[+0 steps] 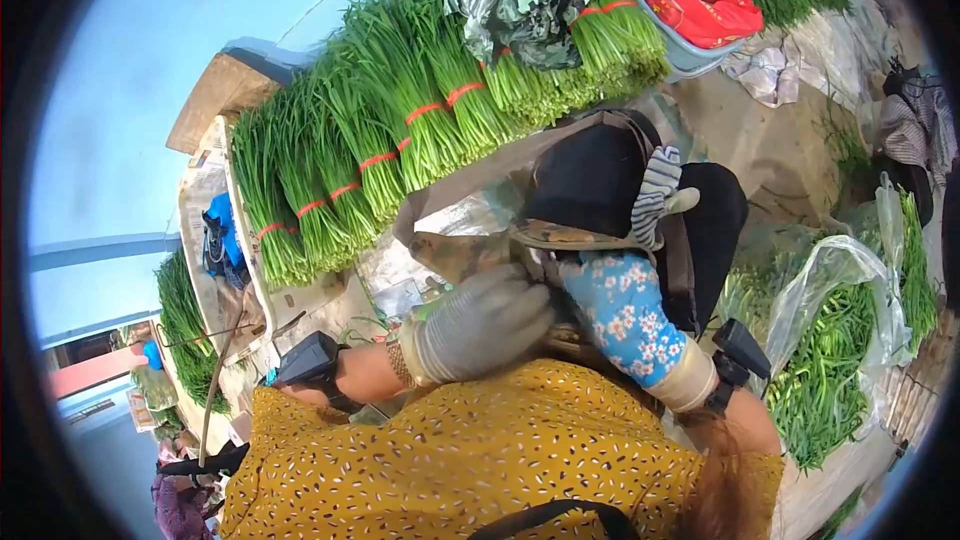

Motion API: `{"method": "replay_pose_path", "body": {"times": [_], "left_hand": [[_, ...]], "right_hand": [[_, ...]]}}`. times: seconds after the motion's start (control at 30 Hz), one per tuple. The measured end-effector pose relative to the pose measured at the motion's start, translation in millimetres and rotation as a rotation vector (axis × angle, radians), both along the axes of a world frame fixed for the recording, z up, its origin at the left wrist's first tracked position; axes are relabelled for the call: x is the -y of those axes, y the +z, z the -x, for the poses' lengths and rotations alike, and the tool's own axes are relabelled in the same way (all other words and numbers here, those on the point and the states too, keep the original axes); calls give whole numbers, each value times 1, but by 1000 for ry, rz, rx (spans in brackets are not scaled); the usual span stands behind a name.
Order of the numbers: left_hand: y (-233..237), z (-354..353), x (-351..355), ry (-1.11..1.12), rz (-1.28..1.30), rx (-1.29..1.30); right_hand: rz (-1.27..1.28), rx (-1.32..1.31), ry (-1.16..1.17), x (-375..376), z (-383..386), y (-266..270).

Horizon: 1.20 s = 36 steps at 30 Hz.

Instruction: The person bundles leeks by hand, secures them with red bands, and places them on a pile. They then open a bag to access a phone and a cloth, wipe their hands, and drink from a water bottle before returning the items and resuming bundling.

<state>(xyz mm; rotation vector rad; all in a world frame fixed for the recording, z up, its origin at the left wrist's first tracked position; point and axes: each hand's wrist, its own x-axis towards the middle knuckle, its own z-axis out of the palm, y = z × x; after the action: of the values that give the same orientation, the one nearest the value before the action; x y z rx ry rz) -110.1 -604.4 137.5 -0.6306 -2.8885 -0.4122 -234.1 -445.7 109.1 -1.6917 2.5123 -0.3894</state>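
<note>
My left hand (pixel 482 325), in a grey-and-white knit glove, reaches across my lap, its fingers smeared by motion. Something green shows just behind it, too covered to name. My right hand (pixel 625 305) wears a blue floral glove with a cream cuff. Its fingers are lost among dark and camouflage cloth (pixel 470 258) at my lap, so what it holds, if anything, is hidden. The two hands come close together there. Above my right hand, a striped cloth piece (pixel 656 190) with a pale tip lies against my black trouser leg (pixel 585 185).
Bundles of long green chives (pixel 370 140) tied with red bands stand in a row beyond. A camouflage garment (pixel 525 0) lies over some; a basin (pixel 690 52) holds a red bag (pixel 700 0). Loose greens (pixel 830 370) lie in clear plastic at right. At lower left, another person's purple clothing (pixel 178 505) shows.
</note>
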Motion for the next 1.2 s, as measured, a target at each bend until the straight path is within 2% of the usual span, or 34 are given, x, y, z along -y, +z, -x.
{"method": "replay_pose_path", "body": {"times": [0.07,0.1,0.2,0.37,0.47,0.53,0.6,0.77,0.87,1.07,1.2], "left_hand": [[0,7,-3,104,-29,-86],[1,10,-2,78,2,-84],[0,14,0,15,46,-61],[2,15,2,-75,17,-29],[1,13,6,-108,-62,-33],[1,11,6,-100,-78,-11],[0,12,5,-111,-84,-35],[-1,10,5,-114,-70,-103],[12,12,7,-133,-55,-61],[8,11,7,-138,-43,-72],[15,16,7,-40,-197,24]], "right_hand": [[15,22,111,-14,-2,11],[-82,-11,95,-19,-10,12],[-13,73,137,-36,-16,31],[-81,169,160,-48,-9,51],[-49,174,27,-52,-8,49],[-157,232,-181,-51,-2,54],[139,242,-261,-51,9,46],[234,370,-412,-47,16,37],[257,381,-467,-44,21,34],[319,349,-456,-37,29,31],[326,294,-390,-36,30,27]]}}
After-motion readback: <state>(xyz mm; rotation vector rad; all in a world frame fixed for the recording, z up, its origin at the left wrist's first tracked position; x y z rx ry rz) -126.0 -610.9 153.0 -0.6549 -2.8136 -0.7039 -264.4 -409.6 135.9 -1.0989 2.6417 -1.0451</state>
